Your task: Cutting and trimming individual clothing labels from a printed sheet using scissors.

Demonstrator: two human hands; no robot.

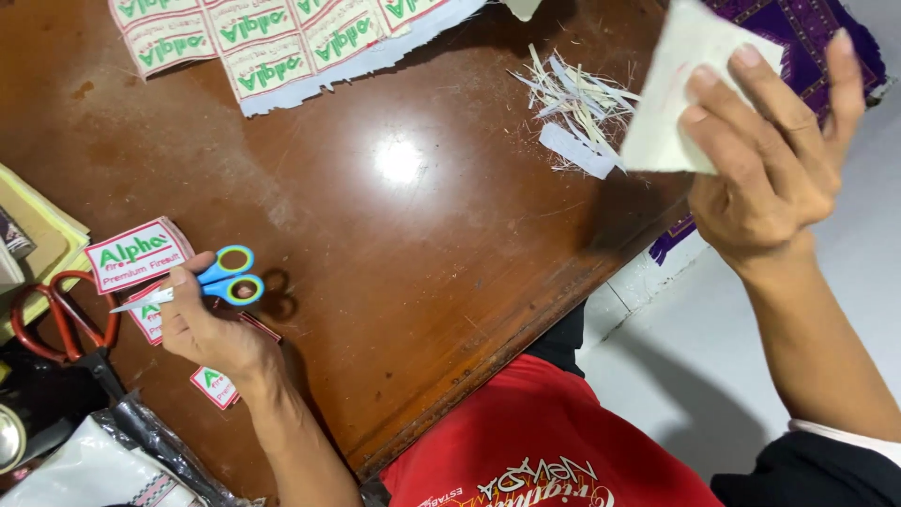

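This looks like a small craft or label-cutting workspace. A worn brown wooden tabletop [394, 244] fills the frame, with a sheet of printed labels [282, 42] at upper left, paper trimmings [577, 103] at upper centre, cut labels [136, 253] and red-handled scissors [66, 319] at left, and pale tiled floor [694, 347] at lower right.

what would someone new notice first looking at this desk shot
Probably the left hand closed on small blue-handled scissors near the brown wooden table's left edge, over red-and-white cut-out paper labels. Next, the right hand raised at upper right, pinching a white paper piece above a heap of thin white paper trimmings. A sheet of uncut green-lettered labels lies at the top.
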